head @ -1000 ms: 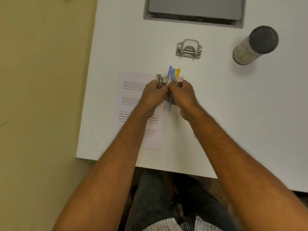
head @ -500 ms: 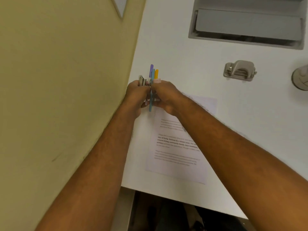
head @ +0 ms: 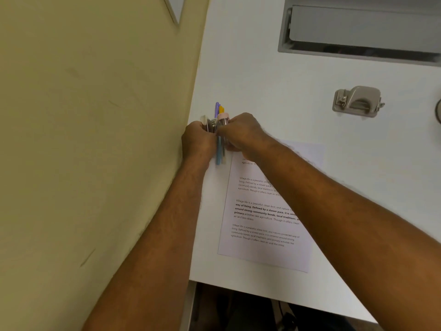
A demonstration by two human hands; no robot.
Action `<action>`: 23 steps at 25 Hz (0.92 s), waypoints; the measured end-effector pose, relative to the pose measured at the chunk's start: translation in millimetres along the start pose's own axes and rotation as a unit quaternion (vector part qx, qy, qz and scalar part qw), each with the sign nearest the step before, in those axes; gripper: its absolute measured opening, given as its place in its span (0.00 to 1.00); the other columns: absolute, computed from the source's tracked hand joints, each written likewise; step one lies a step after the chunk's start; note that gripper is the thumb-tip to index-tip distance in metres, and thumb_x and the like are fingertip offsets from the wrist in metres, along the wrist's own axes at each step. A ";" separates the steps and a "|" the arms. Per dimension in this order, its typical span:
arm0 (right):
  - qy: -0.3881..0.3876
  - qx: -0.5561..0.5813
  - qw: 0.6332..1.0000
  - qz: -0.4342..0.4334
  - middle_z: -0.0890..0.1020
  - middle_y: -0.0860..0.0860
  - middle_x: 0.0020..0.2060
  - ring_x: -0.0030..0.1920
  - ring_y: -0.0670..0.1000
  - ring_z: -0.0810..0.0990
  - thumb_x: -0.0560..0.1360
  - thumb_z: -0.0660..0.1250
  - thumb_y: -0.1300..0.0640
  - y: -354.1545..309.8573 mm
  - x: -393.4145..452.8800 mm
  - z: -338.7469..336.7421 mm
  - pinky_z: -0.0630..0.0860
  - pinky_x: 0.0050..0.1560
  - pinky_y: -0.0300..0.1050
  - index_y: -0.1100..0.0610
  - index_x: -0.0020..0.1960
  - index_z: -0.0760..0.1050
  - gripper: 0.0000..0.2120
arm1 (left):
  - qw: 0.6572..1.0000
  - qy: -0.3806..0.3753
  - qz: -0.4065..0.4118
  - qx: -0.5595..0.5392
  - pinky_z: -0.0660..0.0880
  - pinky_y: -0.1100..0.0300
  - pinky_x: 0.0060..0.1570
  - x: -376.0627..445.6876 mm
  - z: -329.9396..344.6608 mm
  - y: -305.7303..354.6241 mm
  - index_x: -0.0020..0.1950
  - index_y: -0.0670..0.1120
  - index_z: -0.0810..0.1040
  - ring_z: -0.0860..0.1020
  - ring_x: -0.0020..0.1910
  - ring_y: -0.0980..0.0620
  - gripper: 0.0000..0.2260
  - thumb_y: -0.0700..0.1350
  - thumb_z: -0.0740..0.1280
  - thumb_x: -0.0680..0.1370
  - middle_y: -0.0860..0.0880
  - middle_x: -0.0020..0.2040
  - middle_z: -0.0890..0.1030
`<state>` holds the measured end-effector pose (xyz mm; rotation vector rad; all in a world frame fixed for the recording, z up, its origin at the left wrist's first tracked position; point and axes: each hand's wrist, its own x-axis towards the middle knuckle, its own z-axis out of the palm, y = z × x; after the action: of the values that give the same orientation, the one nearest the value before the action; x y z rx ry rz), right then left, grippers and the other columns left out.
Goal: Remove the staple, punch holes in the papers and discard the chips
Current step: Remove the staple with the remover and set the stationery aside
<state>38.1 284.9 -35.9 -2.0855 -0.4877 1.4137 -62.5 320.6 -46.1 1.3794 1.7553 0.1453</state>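
Left hand (head: pixel 199 140) and right hand (head: pixel 241 132) meet at the white worktop's (head: pixel 262 91) left edge, fingers curled together round a bundle of pens (head: pixel 218 149) and a metal clip-like tool (head: pixel 212 125); which hand bears which item cannot be told. The printed papers (head: pixel 262 223) lie flat just below the right hand, partly under its forearm. The grey metal punch (head: pixel 357 102) sits well apart, right.
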 end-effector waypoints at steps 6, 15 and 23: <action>0.076 -0.072 0.993 -0.060 0.84 0.56 0.49 0.49 0.55 0.85 0.80 0.73 0.56 6.3 7.6 -10.8 0.77 0.38 0.42 0.63 0.58 0.82 0.12 | 0.996 0.030 0.039 0.071 0.67 0.64 0.28 -1.5 4.2 -3.5 0.56 0.40 0.80 0.80 0.43 0.50 0.07 0.40 0.73 0.79 0.46 0.48 0.82; 0.107 -0.108 0.983 -0.103 0.81 0.54 0.53 0.52 0.52 0.82 0.77 0.77 0.48 14.7 15.4 -11.0 0.75 0.48 0.44 0.62 0.65 0.75 0.25 | 0.982 0.107 0.080 0.133 0.73 0.58 0.47 -9.3 2.8 -8.8 0.65 0.38 0.77 0.79 0.57 0.45 0.16 0.42 0.72 0.80 0.42 0.61 0.79; 0.107 -0.151 0.977 -0.106 0.85 0.55 0.50 0.47 0.51 0.81 0.84 0.68 0.49 10.9 16.8 -9.2 0.72 0.42 0.40 0.63 0.58 0.83 0.16 | 0.974 0.111 0.105 0.167 0.81 0.51 0.57 -9.6 4.4 -13.1 0.67 0.38 0.76 0.80 0.59 0.43 0.16 0.41 0.71 0.81 0.41 0.60 0.79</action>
<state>52.7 284.0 -52.4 -2.3097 -0.8510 1.0295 -69.0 305.9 -50.9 1.8557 1.8735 0.1269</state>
